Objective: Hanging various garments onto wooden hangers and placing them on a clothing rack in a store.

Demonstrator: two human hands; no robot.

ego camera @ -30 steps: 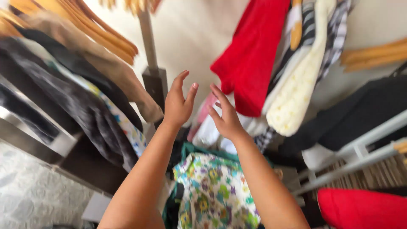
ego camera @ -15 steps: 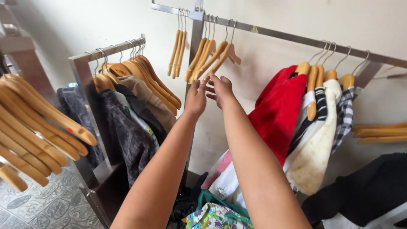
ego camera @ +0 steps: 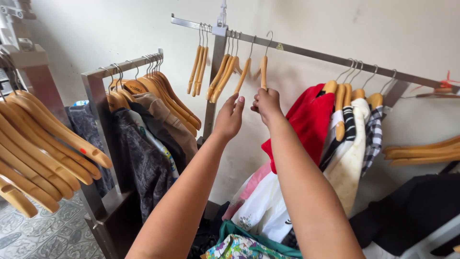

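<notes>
right hand (ego camera: 266,101): fingers clamped on wooden hanger (ego camera: 263,72), hooked on metal rail (ego camera: 306,50), steadied for lifting | left hand (ego camera: 230,117): fingers apart, raised beside it | red garment (ego camera: 306,124) hung nearby

Right hand (ego camera: 266,103) grasps wooden hanger (ego camera: 263,72); left hand (ego camera: 230,117) hovers open.

Soft, even daylight filled my view, brightest on the pale wall (ego camera: 383,33) at the upper right of the frame. Shadows were faint, only a dim patch at the lower centre. No glare showed. The picture was sharp at the centre; lines bowed slightly toward the left edge.
</notes>
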